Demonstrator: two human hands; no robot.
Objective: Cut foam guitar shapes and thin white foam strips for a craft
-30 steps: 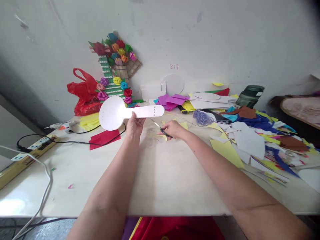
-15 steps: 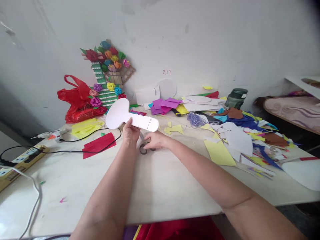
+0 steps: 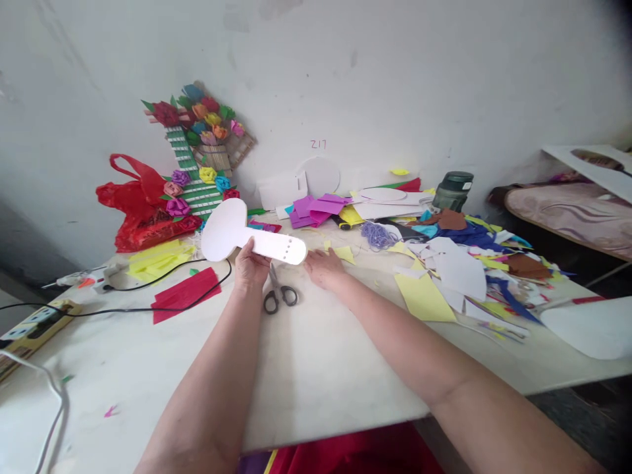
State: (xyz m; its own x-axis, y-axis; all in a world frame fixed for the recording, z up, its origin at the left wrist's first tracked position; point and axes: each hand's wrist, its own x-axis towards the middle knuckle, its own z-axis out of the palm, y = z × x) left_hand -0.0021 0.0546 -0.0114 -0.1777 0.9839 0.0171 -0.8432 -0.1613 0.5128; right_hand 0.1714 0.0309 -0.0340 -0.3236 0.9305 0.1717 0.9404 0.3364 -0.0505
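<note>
My left hand grips a white paddle-shaped cutout, thumb on top and fingers beneath. Its broad rounded end tilts up to the left, and its narrow handle, with several small holes in a row, points right. Just beyond the handle's tip, my right hand rests low over the table, fingers stretched forward and apart from the cutout; nothing shows in it. Between my forearms lies a pair of scissors with dark handles, its blades partly hidden by my left hand.
Red paper and a black cable lie left, near a power strip and glue gun. Paper flowers and a red bag stand behind. Purple yarn, paper scraps and a dark bottle are right.
My right hand has left the scissors and moved right, past the cutout's handle tip. The scissors now lie uncovered on the table. My left hand still holds the cutout.
</note>
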